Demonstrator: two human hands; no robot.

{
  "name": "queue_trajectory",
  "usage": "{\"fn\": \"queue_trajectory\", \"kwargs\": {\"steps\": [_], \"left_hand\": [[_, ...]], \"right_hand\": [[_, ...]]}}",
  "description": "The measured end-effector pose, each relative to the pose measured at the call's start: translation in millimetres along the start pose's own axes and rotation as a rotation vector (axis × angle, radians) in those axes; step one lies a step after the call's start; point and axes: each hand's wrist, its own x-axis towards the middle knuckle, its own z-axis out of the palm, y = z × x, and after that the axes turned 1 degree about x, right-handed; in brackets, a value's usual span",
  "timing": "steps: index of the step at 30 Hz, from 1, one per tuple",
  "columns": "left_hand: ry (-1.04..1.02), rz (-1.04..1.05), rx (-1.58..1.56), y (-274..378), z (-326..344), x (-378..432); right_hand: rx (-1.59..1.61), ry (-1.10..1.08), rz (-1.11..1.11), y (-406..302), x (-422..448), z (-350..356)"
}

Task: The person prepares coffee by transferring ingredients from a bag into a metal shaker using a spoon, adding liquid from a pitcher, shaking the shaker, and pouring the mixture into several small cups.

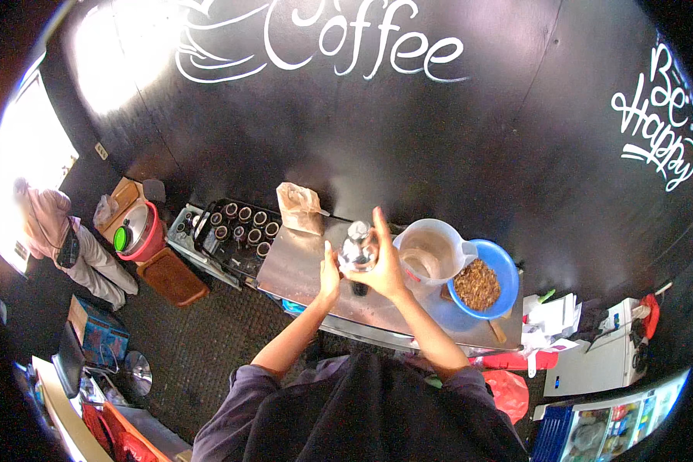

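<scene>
Over the steel-topped table (306,271), I hold a shiny, rounded, see-through or metal vessel (358,251) with a knobbed top. My right hand (388,268) wraps its right side, the thumb across the lower front and the fingers raised. Against its left side rests my left hand (330,277), fingers pointing up. A small dark object (359,287) shows just below the vessel; whether the two are joined is unclear. Right beside my right hand stands a translucent plastic measuring jug (430,254). Next to the jug, a blue plastic bowl (508,277) contains brown, flaky dry matter (477,286).
A crumpled brown paper bag (299,208) stands at the table's back left. Leftward, a black tray (231,254) carries several small jars. Beyond are a red tub (157,231), a brown tray (173,277) and a person (63,231). A lit display fridge (618,424) stands lower right.
</scene>
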Motion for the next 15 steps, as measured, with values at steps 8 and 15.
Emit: {"fn": "queue_trajectory", "kwargs": {"steps": [8, 15], "left_hand": [[-0.705, -0.508, -0.894, 9, -13, -3], [-0.409, -1.008, -1.630, 6, -47, 13]], "right_hand": [[-0.038, -0.113, -0.615, 15, -40, 32], [-0.172, -0.172, -0.637, 21, -44, 45]]}}
